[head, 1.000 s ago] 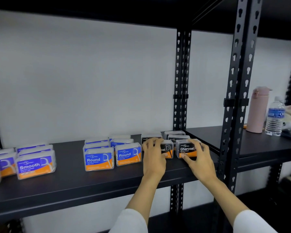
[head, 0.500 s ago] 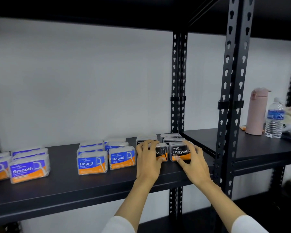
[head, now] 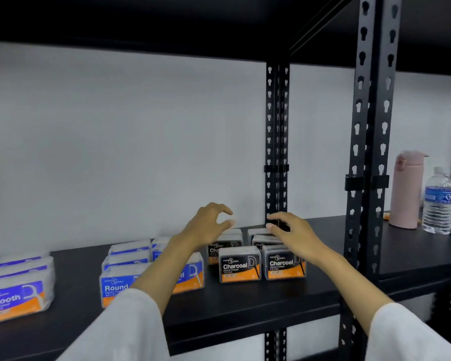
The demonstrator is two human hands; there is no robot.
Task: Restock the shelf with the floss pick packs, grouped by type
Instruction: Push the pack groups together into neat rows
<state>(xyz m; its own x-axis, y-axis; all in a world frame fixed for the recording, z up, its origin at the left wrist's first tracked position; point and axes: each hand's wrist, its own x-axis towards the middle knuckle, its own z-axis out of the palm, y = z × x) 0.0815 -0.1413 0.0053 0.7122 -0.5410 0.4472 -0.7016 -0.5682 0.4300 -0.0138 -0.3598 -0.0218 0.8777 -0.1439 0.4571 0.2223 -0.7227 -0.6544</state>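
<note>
Black metal shelf [head: 245,306] against a white wall. Clear plastic floss pick packs stand in groups: blue-orange Smooth packs [head: 16,295] far left, blue-orange Round packs [head: 125,264] centre, black-orange Charcoal packs [head: 240,264] right. Left hand [head: 208,225] and right hand [head: 294,233] hover above the rear Charcoal packs, fingers loosely curved, holding nothing. Pink flask [head: 405,188] and water bottle [head: 438,201] stand further right.
</note>
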